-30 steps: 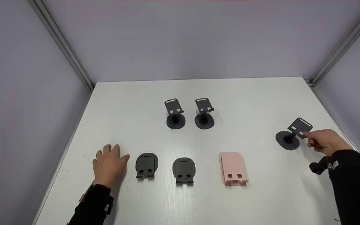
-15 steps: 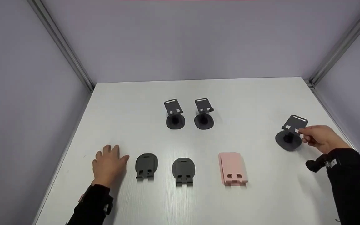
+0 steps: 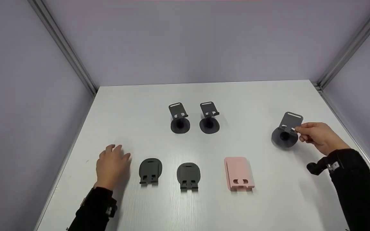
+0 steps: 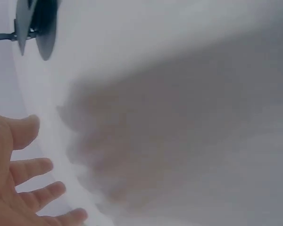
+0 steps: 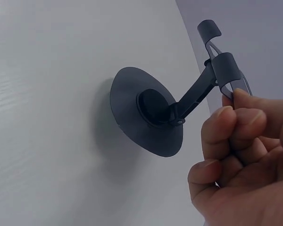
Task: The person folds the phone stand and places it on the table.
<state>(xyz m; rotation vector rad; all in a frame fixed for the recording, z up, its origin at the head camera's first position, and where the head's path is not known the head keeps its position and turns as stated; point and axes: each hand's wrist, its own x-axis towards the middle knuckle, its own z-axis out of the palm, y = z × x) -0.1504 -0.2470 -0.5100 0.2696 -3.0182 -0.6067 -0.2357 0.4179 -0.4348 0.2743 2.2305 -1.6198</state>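
My right hand (image 3: 320, 136) pinches the upright plate's side of an unfolded dark grey phone stand (image 3: 291, 120) between thumb and fingers. In the right wrist view, the stand's round base (image 5: 127, 99) is tilted and casts a shadow on the table. It seems slightly off the surface. My left hand (image 3: 110, 168) hovers over the table at the left with its fingers spread, holding nothing. To its right lie two folded dark grey phone stands, a nearer-left one (image 3: 150, 170) and another (image 3: 189, 175). A folded pink phone stand (image 3: 239, 173) lies farther right.
Two unfolded dark phone stands, a left one (image 3: 179, 118) and a right one (image 3: 209, 117), stand side by side toward the back of the white table (image 3: 133, 106). Pale panels (image 3: 185, 41) enclose the back and both sides.
My right hand has shifted left and a little back, carrying and turning the phone stand so its plate faces more forward. My left hand has risen slightly, fingers bending a little.
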